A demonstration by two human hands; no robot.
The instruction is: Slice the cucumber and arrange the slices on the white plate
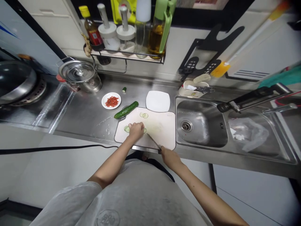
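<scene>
Slicing apparently underway | left hand [136, 130] curled, hold hidden, cucumber slices [126, 129] at its 9 o'clock | knife [154, 141] gripped by right hand [171, 158] | steadying likely needed next

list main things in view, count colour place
pan: 1, dark, left
pot: 1, silver, right of pan
small plate: 1, white, by pot
chopped bits: many, red, small plate
board: 1, whitish, centre
cucumber: 1, green, at board corner
cucumber stub: 1, green, behind cucumber
slices: several, green, on board
square plate: 1, white, behind board
bottles and jars: 5, mixed, top
sinks: 2, silver, right
knife: 1, grey, over board
left hand: 1, bare, over board
right hand: 1, bare, on knife
</scene>
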